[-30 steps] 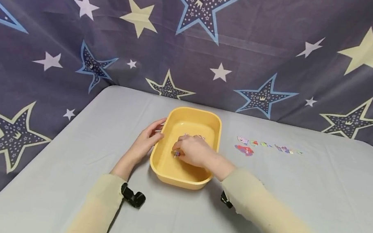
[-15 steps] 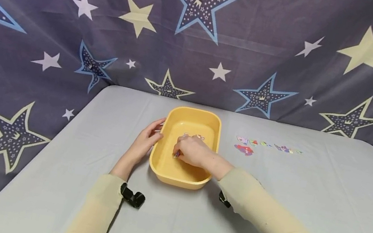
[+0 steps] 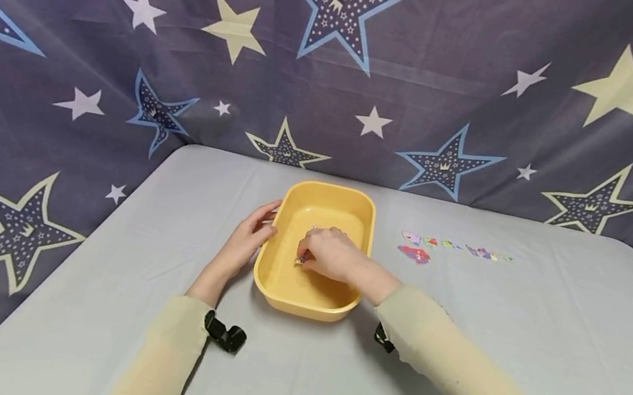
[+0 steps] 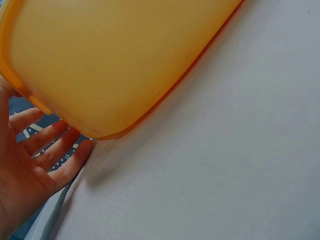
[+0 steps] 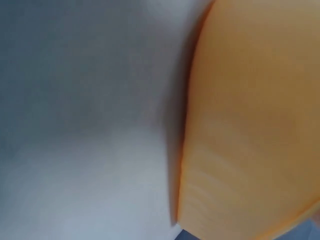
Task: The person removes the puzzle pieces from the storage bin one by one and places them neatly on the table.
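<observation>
A yellow plastic tub (image 3: 306,294) stands on the table. My left hand (image 3: 246,238) rests against its left side; in the left wrist view the fingers (image 4: 55,150) lie spread and fairly straight by the outer wall. My right hand (image 3: 332,254) reaches down inside the tub with curled fingers and pinches a small multicoloured cutout (image 3: 302,260), mostly hidden by the hand. Behind that hand, another small cutout (image 3: 316,228) shows partly on the tub floor. Only the tub's outer wall (image 5: 250,120) fills the right wrist view, where the right hand is nearly out of sight.
To the right of the tub, a row of small colourful cutouts (image 3: 478,252) lies flat on the grey-covered table (image 3: 519,346). A red cutout (image 3: 414,254) lies just in front of the row's left end. A star-patterned curtain (image 3: 377,67) hangs behind.
My right hand has shifted very slightly right inside the tub, and the pinched cutout has turned a little and shows less. The left hand and the tub stay put.
</observation>
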Demonstrator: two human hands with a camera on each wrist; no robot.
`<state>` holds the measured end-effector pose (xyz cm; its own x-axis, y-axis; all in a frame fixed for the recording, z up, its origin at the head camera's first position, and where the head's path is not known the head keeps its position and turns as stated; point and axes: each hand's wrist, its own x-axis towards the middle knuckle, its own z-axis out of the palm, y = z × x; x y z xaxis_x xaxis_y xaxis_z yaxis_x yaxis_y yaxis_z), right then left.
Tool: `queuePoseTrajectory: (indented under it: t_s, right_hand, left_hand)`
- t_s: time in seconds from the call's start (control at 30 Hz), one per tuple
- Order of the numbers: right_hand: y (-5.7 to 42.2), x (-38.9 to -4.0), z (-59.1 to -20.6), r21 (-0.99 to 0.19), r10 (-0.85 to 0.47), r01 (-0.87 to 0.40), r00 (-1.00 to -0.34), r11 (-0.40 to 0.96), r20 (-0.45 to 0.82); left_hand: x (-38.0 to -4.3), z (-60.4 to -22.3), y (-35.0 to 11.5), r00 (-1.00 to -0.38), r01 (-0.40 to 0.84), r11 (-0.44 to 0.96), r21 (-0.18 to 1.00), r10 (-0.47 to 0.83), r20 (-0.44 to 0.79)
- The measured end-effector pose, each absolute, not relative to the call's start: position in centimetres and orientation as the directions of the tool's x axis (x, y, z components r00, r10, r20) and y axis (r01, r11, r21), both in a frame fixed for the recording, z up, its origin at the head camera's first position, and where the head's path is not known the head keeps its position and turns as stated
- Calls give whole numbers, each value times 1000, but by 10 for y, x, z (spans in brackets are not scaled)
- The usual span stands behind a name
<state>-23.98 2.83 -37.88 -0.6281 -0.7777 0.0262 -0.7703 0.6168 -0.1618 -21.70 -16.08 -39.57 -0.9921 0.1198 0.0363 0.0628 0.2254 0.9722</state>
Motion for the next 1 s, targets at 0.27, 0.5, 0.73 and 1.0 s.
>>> queuePoseTrajectory:
  t_s: [0.27,0.5,0.73,1.0]
  right_hand:
    - [41,-241,-367,-198,-794,-790,-603,581,79]
    - [58,-245,-358,-238,-757,-763,-639,601,139]
    - [72,-249,-354,-275,-736,-747,-657,605,163]
    - [91,-252,-346,-294,-706,-728,-680,619,199]
  left_hand:
    - [-217,-396,-160,-992,66,217,974,120,40]
    - [-217,-396,-161,-991,78,219,973,122,52]
    - [-216,-396,-162,-991,69,214,974,124,43]
    - [-216,-395,-161,-991,72,223,972,130,43]
